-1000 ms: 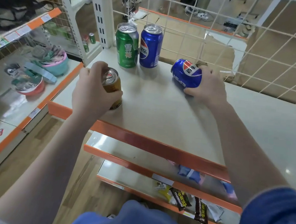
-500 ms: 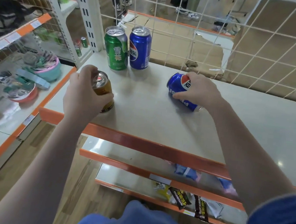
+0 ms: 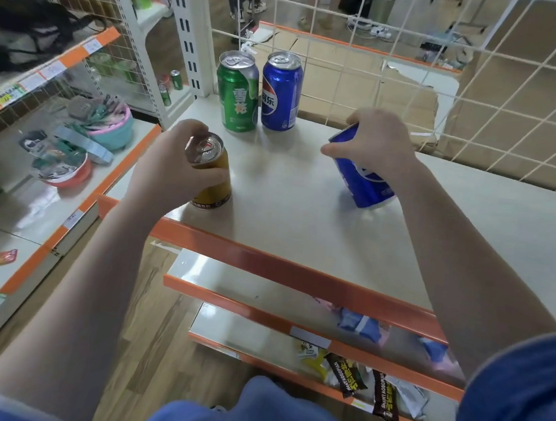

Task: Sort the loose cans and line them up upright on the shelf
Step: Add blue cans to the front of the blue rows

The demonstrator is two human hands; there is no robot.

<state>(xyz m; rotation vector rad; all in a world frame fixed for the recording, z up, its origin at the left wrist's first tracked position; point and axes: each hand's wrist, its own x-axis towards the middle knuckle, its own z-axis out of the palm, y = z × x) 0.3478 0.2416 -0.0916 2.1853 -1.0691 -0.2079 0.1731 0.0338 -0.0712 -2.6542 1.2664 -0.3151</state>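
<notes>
1. Left hand [image 3: 169,162] wraps its grip around the gold can [image 3: 212,177], which stands upright near the front left corner of the shelf [image 3: 286,211].
2. Right hand [image 3: 378,145] has its grip curled over the top end of a blue can [image 3: 362,181]; that can is tilted, lower end on or just above the shelf, hard to say which.
3. At the back, a green can [image 3: 237,92] and a second blue can [image 3: 280,91] stand upright side by side, just in front of the wire grid [image 3: 484,94].
4. Lower shelves carry snack packets [image 3: 352,377].
</notes>
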